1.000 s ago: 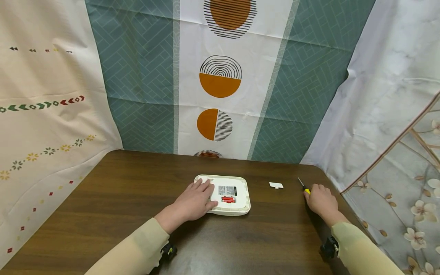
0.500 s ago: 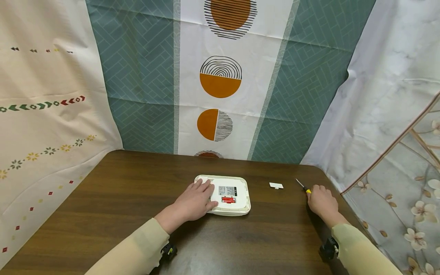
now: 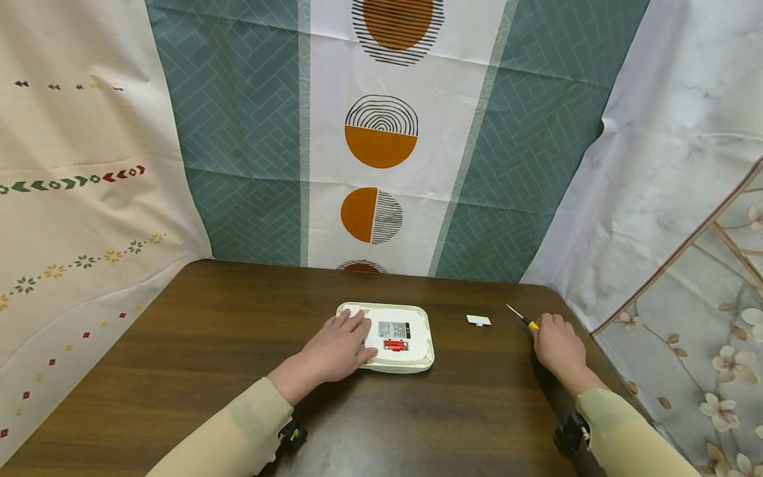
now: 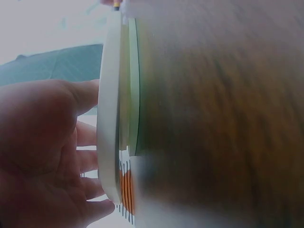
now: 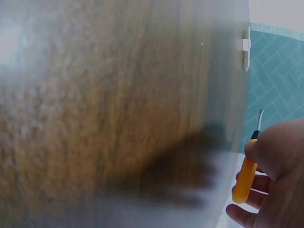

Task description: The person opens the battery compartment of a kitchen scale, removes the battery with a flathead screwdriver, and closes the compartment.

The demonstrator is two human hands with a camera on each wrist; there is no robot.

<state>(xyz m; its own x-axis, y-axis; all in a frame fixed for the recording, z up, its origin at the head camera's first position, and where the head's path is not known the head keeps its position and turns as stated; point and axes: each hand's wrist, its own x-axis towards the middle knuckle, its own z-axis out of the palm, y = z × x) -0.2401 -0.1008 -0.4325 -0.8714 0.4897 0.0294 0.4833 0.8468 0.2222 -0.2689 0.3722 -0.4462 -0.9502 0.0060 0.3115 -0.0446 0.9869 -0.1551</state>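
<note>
A flat white device (image 3: 420, 334) with rounded corners, perhaps an upturned kitchen scale, lies on the table with a printed label and two red batteries (image 3: 396, 346) showing in its compartment. My left hand (image 3: 334, 348) rests on its left side, fingers spread over the top; the left wrist view shows the device's edge (image 4: 109, 104) beside the palm. To the right, my right hand (image 3: 559, 344) holds a screwdriver (image 5: 245, 178) by its yellow handle, its metal tip pointing up and left. Between the device and the right hand lies a small white battery cover (image 3: 479, 320).
The brown wooden table (image 3: 208, 371) reaches back to a patterned teal and white curtain (image 3: 250, 165). Pale cloth hangs along the left and right sides. A small dark camera sits at each wrist.
The screwdriver has turned in my right hand, its tip swinging to the left and slightly up. My left hand and the device have stayed in place.
</note>
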